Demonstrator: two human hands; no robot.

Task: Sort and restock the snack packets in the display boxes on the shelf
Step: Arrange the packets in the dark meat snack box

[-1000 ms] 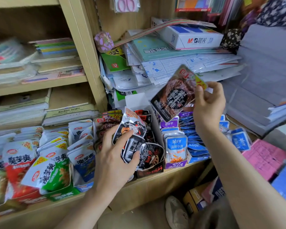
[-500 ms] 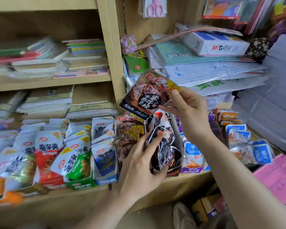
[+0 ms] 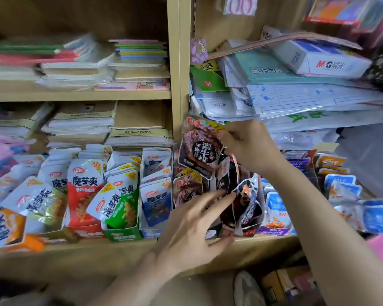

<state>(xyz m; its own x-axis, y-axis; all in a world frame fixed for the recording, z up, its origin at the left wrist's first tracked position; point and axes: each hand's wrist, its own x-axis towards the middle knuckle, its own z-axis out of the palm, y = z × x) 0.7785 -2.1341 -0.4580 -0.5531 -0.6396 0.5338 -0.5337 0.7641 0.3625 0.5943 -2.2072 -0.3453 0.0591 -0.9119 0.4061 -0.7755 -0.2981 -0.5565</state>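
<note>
Lower and more upright than half a second ago, the brown snack packet (image 3: 198, 149) hangs from the right hand (image 3: 250, 146), whose thumb and fingertips pinch its top right corner. Its long axis runs nearly vertical, with the red-logo edge up and the printed face toward the camera. Its bottom edge meets the row of like brown packets (image 3: 187, 188) just left of the black-packet box (image 3: 249, 231).

The left hand (image 3: 192, 224) is spread. Its straight fingers press the crumpled black packets (image 3: 245, 195) inside that box, and the thumb lies at the box's front lower edge.

Those black packets lean leftward, crowding the brown row. Further left of the box stand a blue box (image 3: 150, 231) and a green box (image 3: 122, 235) of white packets. Just right of it sits a purple box (image 3: 274, 230) of blue packets. Above it a paper stack (image 3: 307, 98) overhangs the right hand, beside the wooden shelf post (image 3: 178, 62).
</note>
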